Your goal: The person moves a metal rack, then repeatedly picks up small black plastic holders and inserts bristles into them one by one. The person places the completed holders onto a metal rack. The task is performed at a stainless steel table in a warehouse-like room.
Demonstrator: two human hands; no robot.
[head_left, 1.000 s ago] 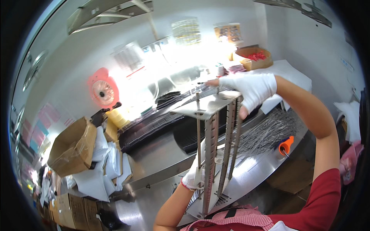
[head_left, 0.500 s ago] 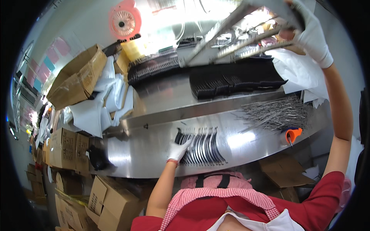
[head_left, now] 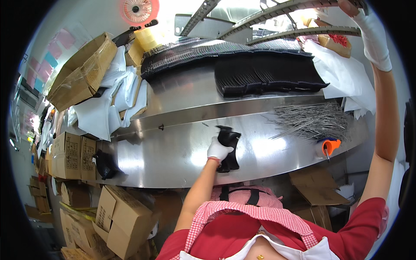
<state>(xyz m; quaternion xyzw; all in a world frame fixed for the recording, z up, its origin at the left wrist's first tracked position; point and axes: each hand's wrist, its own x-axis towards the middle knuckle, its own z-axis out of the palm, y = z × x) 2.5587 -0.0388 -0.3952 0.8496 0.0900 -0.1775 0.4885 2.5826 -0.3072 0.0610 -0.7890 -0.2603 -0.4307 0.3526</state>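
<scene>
In a white glove, my left hand (head_left: 219,149) is closed round the left side of a short stack of black curved strips (head_left: 230,149) on the metal workbench. The strips are pressed close together, and my palm hides part of them. At the upper right, my gloved right hand (head_left: 370,37) is raised and grips the end of a metal rack (head_left: 277,15) with notched rails. The rack hangs above the far side of the bench, partly cut off by the picture's edge. Bare fingertips show beyond the right glove.
Long rows of black curved strips (head_left: 268,73) lie on the raised back shelf. Thin metal rods (head_left: 312,119) are heaped at the right, near an orange-handled tool (head_left: 330,147). Cartons (head_left: 123,221) stand at the lower left; white sheets (head_left: 97,110) lie at the left. A pink fan (head_left: 136,11) is behind.
The fanned-out strips under my left hand are now squeezed into a compact stack. My right hand has carried the metal rack upward and to the right. The whole view has shifted slightly.
</scene>
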